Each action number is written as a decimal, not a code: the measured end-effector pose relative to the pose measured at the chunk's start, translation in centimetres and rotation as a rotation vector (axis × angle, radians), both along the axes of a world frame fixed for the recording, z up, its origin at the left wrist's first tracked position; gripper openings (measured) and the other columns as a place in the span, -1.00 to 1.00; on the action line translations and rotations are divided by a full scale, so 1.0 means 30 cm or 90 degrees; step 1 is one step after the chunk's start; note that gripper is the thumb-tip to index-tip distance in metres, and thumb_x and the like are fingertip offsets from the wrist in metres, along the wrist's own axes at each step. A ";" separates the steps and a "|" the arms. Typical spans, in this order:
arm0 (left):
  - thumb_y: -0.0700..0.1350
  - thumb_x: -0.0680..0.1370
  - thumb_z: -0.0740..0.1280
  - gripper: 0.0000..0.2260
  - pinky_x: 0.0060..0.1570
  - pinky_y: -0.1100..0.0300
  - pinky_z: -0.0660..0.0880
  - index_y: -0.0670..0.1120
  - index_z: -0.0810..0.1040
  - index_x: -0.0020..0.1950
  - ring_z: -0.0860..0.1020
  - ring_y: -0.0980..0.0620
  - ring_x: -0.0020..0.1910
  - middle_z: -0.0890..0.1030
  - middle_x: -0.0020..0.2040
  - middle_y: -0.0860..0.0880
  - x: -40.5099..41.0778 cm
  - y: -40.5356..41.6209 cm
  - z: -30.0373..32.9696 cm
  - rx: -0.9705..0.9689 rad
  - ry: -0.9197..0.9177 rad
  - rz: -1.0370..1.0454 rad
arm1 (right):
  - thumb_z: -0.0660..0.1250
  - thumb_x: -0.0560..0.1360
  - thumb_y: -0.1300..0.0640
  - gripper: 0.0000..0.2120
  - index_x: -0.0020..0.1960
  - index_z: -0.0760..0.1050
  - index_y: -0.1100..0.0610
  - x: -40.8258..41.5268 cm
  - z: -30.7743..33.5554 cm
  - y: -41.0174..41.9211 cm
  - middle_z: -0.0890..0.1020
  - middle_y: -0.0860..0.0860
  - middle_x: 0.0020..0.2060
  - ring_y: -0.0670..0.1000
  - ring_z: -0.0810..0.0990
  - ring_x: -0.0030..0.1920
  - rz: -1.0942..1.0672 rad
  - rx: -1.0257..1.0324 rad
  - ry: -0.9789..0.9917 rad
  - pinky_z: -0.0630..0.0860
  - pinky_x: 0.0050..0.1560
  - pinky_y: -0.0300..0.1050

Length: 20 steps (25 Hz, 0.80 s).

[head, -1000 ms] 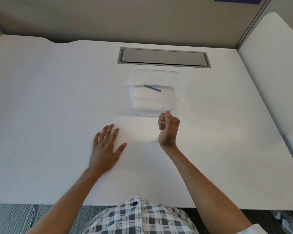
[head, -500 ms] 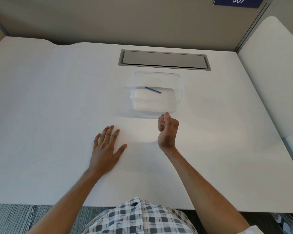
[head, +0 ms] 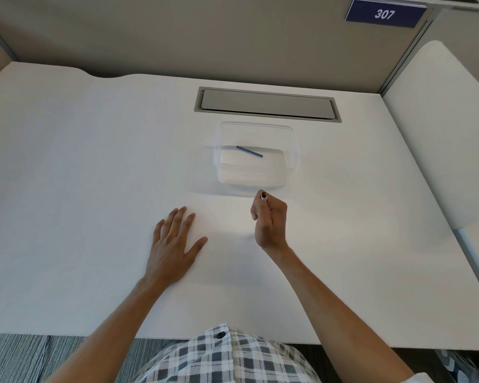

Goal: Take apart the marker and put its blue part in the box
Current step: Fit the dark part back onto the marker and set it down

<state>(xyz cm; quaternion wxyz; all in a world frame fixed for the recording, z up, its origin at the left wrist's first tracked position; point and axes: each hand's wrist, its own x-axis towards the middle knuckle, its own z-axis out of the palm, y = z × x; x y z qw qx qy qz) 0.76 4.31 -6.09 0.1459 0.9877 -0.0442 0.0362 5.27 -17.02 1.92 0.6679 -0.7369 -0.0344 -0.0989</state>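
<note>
— What fills the view?

— A wide white desk [head: 80,167], with a grey cable hatch [head: 266,104] set into its far side and a blue sign [head: 385,14] reading 307 on the partition above.

— And the box?

— The clear box [head: 256,181] stands just in front of the hatch. The blue part [head: 249,151] lies slantwise on its floor, apart from the walls.

— How are the arms placed?

— Both forearms reach forward, bare. The left hand [head: 172,244] lies flat on the desk, palm down, fingers spread and holding nothing. The right hand [head: 270,219] is raised just before the box's near wall, curled into a fist around the marker body [head: 263,196], whose white end with a dark opening pokes out above the fingers.
</note>
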 end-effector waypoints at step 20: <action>0.29 0.56 0.00 -0.38 0.47 -0.02 0.00 -0.04 0.25 0.50 0.11 -0.06 0.54 0.20 0.55 -0.06 0.003 0.002 -0.007 -0.004 -0.006 0.000 | 0.49 0.46 0.15 -0.95 -0.09 0.71 0.10 -0.142 -0.040 -0.132 0.73 -0.14 -0.18 -0.19 0.59 -0.28 -0.106 -0.246 0.000 0.34 -0.36 -0.36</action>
